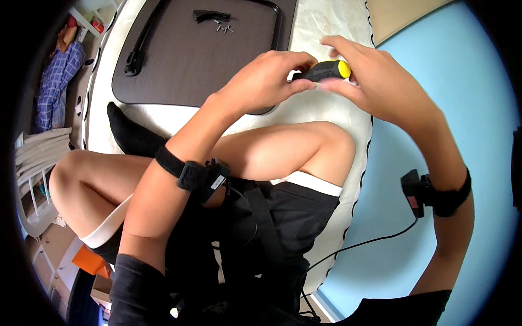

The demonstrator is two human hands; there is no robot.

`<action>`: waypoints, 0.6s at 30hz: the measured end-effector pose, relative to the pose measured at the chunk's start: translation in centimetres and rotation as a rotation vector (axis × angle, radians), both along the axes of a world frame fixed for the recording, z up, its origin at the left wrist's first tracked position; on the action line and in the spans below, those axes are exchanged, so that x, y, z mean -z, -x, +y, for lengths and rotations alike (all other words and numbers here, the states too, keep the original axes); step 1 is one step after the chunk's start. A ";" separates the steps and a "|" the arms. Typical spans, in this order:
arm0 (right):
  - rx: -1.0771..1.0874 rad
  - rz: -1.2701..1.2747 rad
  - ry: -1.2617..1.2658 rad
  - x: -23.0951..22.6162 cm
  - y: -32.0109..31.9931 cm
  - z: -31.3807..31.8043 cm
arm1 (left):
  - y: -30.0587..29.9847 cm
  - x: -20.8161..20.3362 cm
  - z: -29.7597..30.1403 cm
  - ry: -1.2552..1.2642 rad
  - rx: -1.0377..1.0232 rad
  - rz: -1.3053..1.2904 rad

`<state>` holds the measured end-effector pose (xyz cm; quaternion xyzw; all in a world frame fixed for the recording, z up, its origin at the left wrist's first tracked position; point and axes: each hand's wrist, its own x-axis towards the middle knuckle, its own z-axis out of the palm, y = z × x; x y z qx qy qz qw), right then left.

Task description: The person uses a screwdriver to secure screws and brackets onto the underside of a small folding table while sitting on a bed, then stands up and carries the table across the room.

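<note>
The left hand (pixel 263 76) pinches one end of a black-and-yellow tool handle (pixel 324 70), held above the pale bedding (pixel 312 103) just beside the dark board (pixel 174 73); the right hand (pixel 380 76) cups around its yellow end (too blurred to tell whether it grips). The work looks partway along: a black leg (pixel 133 62) lies folded along the board's left side, while small screws (pixel 225 29) and a black bracket-like piece (pixel 211 16) lie loose on top, unfastened.

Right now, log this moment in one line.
left hand: holds black-and-yellow handle; right hand: at yellow end; dark board: screws, black part on top
</note>
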<state>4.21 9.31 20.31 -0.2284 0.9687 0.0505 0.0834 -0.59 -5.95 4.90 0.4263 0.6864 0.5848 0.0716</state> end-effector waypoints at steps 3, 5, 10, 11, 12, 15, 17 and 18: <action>-0.057 -0.077 -0.033 -1.0 0.4 0.1 | -0.3 0.0 -0.1 0.001 -0.019 0.011; 0.077 -0.104 -0.228 -1.2 0.7 -0.5 | -0.4 0.0 0.0 -0.034 -0.009 0.026; -0.005 0.032 -0.002 0.0 0.2 0.0 | 0.3 0.2 -0.1 -0.038 -0.058 0.002; -0.048 0.034 0.053 -0.1 0.1 0.2 | 0.4 0.1 -0.2 -0.026 -0.045 -0.014; -0.039 -0.009 0.019 -0.2 0.4 0.3 | 0.1 0.1 -0.4 -0.007 -0.017 -0.028; 0.108 -0.019 -0.263 0.3 0.3 -0.3 | -0.3 -0.2 -0.2 -0.063 0.038 -0.029; 0.110 0.055 -0.200 0.6 -0.1 -0.7 | -0.4 -0.1 -0.1 -0.052 -0.009 -0.073; -0.028 0.076 -0.092 0.5 0.3 -0.4 | -0.3 0.1 -0.2 -0.046 -0.033 -0.095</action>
